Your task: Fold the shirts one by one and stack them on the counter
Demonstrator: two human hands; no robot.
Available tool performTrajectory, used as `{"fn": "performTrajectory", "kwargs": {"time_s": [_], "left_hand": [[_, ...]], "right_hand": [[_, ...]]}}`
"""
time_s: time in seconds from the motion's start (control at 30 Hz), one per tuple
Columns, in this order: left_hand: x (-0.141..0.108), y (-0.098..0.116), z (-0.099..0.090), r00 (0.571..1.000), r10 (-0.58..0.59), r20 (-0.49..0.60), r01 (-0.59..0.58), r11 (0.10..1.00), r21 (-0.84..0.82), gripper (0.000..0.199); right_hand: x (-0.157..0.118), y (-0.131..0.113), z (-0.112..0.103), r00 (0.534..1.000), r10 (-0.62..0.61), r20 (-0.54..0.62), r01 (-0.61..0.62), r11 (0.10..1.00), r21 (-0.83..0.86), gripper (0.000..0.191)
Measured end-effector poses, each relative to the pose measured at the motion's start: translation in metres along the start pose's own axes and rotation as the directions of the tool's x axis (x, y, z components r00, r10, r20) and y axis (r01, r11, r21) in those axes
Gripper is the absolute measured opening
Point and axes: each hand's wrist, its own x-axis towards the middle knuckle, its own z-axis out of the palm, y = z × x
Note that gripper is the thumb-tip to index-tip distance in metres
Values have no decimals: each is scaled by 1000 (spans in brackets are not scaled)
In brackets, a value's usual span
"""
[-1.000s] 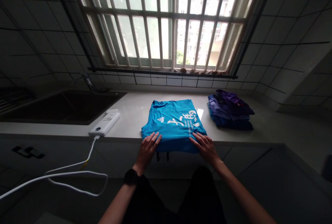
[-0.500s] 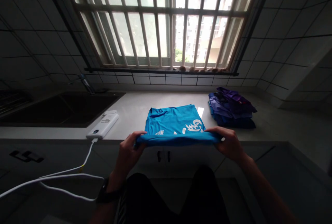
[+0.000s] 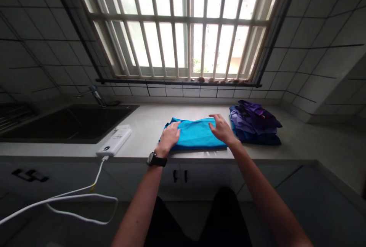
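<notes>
A bright blue shirt (image 3: 196,133) lies folded into a flat rectangle near the counter's front edge, its white print out of sight. My left hand (image 3: 170,135) rests on the shirt's left side, fingers stretched toward the far edge. Over its right side is my right hand (image 3: 221,128), fingers apart and thumb spread; whether it touches the cloth I cannot tell. Neither hand grips anything. Just right of my right hand sits a stack of folded purple and dark blue clothes (image 3: 254,123).
A white power bank (image 3: 116,141) with a white cable (image 3: 98,170) lies left of the shirt, its cable hanging over the counter's edge. Farther left are a dark sink (image 3: 65,123) and a faucet (image 3: 97,95). A barred window (image 3: 174,20) stands behind the counter (image 3: 148,125).
The shirt's near edge, held up by both hands before, now lies folded over the rest and covers the white print. My hands have let go and moved forward onto or over the shirt.
</notes>
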Motion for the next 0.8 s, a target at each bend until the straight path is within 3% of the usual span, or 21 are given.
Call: {"fn": "performTrajectory", "kwargs": {"time_s": [0.07,0.13,0.2,0.3,0.5,0.67,0.8], "left_hand": [[-12,3,16,990,39,139,-52,995,88,48],[-22,7,28,985,18,173,-51,981,189,50],[-29,11,34,988,26,154,-66,963,261,53],[-32,16,35,988,54,146,-97,946,308,55],[-31,25,30,986,-13,167,-44,943,330,57],[-34,30,27,982,-46,182,-16,946,323,57],[-35,30,26,980,-59,190,-6,946,325,57]], "right_hand": [[-14,0,18,983,51,174,-42,998,-52,51],[-25,2,35,940,150,306,-107,983,-152,57],[-32,4,49,904,223,366,-132,957,-258,60],[-37,6,63,896,246,370,-115,933,-340,60],[-38,4,57,884,242,401,-95,931,-353,61],[-29,-17,41,831,275,483,-95,926,-365,58],[-30,-40,48,857,170,486,-29,958,-285,60]]}}
